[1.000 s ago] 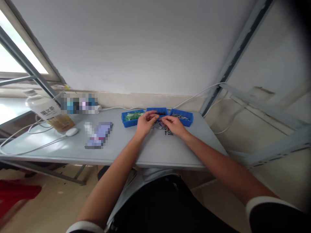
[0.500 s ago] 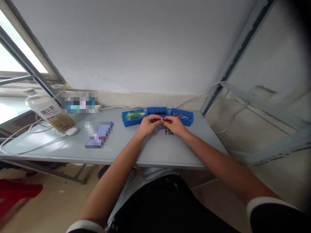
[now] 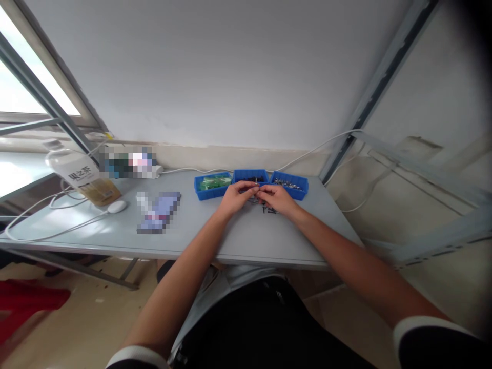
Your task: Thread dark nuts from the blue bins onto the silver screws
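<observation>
My left hand [image 3: 235, 199] and my right hand [image 3: 280, 199] meet fingertip to fingertip over the table, just in front of three blue bins. Both are closed in a pinch around a small metal piece [image 3: 257, 183], mostly covered by the fingers. Beneath and beside my right hand lie several small dark screws [image 3: 270, 209] on the tabletop. Green packets fill the left bin [image 3: 209, 193]. Behind my hands, the middle bin [image 3: 249, 173] holds small dark pieces. Silvery screw-like parts lie in the right bin [image 3: 302, 193].
Left on the grey table [image 3: 200, 230] stand a bottle [image 3: 82, 177], a white mouse-shaped object [image 3: 117, 206] with cables, and a blurred purple item [image 3: 163, 210]. A white cable [image 3: 184, 169] runs along the wall. A metal post [image 3: 346, 136] rises at the right.
My hands stay pinched together in nearly the same place. The small metal piece now sticks up a little more above the fingertips. The view has shifted slightly.
</observation>
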A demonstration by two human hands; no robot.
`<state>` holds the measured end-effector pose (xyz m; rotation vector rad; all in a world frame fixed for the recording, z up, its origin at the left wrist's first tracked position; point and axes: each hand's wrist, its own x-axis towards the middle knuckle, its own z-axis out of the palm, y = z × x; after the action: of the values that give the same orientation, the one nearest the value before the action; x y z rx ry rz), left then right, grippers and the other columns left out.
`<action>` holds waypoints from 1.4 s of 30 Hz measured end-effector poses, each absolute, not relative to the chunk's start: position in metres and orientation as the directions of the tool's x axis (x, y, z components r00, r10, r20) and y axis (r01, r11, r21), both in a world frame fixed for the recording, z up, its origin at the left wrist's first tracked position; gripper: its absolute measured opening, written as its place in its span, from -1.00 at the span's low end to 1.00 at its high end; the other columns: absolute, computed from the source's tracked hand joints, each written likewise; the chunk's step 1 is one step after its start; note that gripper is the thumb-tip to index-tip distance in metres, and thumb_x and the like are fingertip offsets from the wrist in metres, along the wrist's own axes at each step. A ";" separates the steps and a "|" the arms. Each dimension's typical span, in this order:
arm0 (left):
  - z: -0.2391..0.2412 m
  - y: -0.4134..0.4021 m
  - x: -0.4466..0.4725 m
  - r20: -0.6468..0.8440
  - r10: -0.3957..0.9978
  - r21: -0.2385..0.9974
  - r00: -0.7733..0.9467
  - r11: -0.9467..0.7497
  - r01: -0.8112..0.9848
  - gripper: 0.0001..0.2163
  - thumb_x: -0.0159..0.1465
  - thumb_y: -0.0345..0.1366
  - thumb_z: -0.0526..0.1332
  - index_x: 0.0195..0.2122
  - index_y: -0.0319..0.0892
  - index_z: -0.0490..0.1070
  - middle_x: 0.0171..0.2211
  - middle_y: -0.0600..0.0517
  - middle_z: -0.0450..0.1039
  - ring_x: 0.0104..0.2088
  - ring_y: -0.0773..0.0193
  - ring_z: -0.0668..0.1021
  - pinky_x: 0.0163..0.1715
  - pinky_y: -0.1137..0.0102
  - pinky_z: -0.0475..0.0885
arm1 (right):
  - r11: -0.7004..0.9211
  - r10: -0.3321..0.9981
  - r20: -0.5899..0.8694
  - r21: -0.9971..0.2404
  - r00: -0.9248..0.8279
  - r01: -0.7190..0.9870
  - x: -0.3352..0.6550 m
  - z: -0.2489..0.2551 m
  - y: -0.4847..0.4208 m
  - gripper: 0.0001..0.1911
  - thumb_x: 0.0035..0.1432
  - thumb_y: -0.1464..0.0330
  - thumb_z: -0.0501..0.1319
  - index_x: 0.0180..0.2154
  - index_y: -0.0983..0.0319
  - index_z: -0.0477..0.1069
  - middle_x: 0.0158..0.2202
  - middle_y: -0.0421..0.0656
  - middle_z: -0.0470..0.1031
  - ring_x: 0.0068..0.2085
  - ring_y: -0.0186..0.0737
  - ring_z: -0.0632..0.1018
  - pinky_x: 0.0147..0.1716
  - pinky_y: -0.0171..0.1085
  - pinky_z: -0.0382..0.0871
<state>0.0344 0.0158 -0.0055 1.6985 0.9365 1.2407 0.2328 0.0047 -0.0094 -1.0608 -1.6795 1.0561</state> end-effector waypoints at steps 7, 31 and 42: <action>-0.005 0.015 0.035 0.311 0.922 0.944 0.230 -0.328 0.043 -0.69 0.19 -0.07 0.44 -0.16 -0.17 0.65 -0.10 -0.12 0.66 -0.06 0.06 0.64 0.07 0.16 0.51 | 0.266 0.944 0.216 -0.946 -0.248 0.188 0.234 -0.010 0.007 -0.61 0.17 0.03 0.34 -0.19 0.22 0.61 -0.44 -0.17 0.56 -0.52 -0.34 0.44 -0.58 -0.37 0.28; -0.005 0.016 0.034 0.417 0.860 0.869 0.294 -0.472 0.149 -0.76 0.25 -0.11 0.40 -0.15 -0.11 0.70 -0.04 -0.12 0.64 0.03 0.05 0.60 0.18 0.14 0.43 | 0.312 0.937 0.277 -0.938 -0.211 0.150 0.234 -0.006 0.007 -0.63 0.15 0.18 0.34 -0.09 0.27 0.62 -0.40 -0.14 0.61 -0.41 -0.25 0.55 -0.42 -0.30 0.44; -0.003 0.015 0.035 0.397 0.882 0.889 0.254 -0.439 0.134 -0.73 0.27 -0.05 0.38 -0.16 -0.11 0.70 -0.05 -0.10 0.65 0.03 0.06 0.61 0.19 0.16 0.43 | 0.300 0.935 0.240 -0.928 -0.262 0.221 0.232 -0.008 0.002 -0.63 0.25 0.06 0.28 -0.24 0.24 0.58 -0.43 -0.18 0.57 -0.54 -0.35 0.42 -0.54 -0.35 0.28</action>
<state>0.0348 0.0153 -0.0034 1.7683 0.9344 1.2459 0.2318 0.0022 -0.0076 -1.0588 -1.6927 1.0244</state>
